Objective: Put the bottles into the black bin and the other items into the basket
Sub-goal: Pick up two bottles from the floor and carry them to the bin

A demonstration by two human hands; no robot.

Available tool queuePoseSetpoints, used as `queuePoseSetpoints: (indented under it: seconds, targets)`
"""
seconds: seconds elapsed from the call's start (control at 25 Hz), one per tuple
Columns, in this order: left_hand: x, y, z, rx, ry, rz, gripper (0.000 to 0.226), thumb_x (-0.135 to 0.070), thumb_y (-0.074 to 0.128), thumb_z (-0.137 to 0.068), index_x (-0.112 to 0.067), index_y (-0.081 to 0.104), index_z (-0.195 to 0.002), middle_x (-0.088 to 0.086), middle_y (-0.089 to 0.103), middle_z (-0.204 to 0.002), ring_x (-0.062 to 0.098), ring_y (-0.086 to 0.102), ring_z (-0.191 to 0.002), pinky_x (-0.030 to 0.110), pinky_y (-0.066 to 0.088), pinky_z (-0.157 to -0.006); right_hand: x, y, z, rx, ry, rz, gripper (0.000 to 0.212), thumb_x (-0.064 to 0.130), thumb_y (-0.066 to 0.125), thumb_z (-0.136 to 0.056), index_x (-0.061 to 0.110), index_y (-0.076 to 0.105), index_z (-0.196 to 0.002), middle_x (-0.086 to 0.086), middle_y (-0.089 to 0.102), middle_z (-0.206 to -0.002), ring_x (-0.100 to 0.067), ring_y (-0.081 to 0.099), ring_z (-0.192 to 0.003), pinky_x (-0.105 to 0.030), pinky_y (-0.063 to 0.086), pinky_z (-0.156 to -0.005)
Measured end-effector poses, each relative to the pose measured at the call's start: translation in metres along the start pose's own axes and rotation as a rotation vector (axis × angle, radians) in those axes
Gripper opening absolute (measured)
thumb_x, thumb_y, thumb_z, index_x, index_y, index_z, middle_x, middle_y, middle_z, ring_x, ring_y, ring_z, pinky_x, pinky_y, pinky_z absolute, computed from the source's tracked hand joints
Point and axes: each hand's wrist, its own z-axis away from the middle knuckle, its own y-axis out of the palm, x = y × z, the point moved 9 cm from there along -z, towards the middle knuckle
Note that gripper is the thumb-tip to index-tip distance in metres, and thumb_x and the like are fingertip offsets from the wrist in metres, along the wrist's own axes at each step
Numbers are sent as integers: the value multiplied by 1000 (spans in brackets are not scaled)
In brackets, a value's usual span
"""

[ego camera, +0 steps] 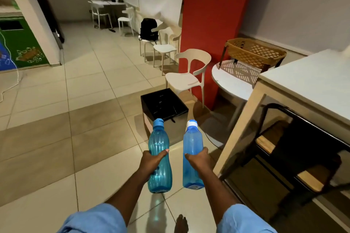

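Observation:
My left hand (151, 161) grips a teal-blue plastic bottle (159, 142) with a blue cap around its middle. My right hand (198, 159) grips a lighter blue bottle (192, 143) with a white-and-blue cap. Both bottles are held upright, side by side, above the tiled floor. The black bin (151, 100) stands on the floor just beyond them, open at the top. A brown woven basket (253, 53) sits on a round white table (229, 85) at the right, past the bin.
A white rectangular table (310, 81) fills the right side, with a dark chair (295, 157) tucked under it. A white chair (187, 75) stands behind the bin beside a red pillar (212, 24). More white chairs and a black backpack (149, 29) line the far wall.

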Motion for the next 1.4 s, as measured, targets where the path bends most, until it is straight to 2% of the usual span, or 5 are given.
queuePoseSetpoints:
  seconds: [0.44,0.6,0.68,0.92,1.4]
  targets:
    - [-87,-1,-221,-149,-58,-48,51,-45,82,-70,-9,64,-102,4,69,-81,18,68,-68,21,48,-49,145,43,-223,150,-79,77,66,29,76,-77,12,37,-127,-11,56,-117,-30,59,-107,-43,53,-88]
    - [-118,-4,-306,-211,-118,-163,62,-60,81,-62,-14,60,-98,7,68,-93,26,67,-85,30,56,-71,191,74,-296,161,-81,51,64,29,78,-74,12,40,-122,-11,58,-118,-30,61,-105,-42,52,-88]
    - [-136,-5,-357,-225,-125,-231,67,-65,80,-57,-16,61,-99,6,67,-93,23,66,-82,27,53,-68,213,94,-334,143,-89,67,66,32,79,-72,12,41,-122,-11,58,-119,-30,61,-106,-41,52,-88]
    - [-175,2,-514,-130,-117,-254,62,-61,81,-60,-11,68,-95,-4,66,-75,11,63,-67,23,51,-58,281,164,-448,88,-86,128,74,33,82,-69,7,43,-127,-13,57,-124,-32,59,-111,-42,51,-93]
    - [-226,8,-669,34,-206,-298,57,-33,89,-63,-8,67,-110,11,72,-105,24,69,-91,40,58,-85,352,244,-560,159,-18,105,87,38,83,-71,9,34,-137,-12,51,-131,-30,56,-118,-42,50,-95]
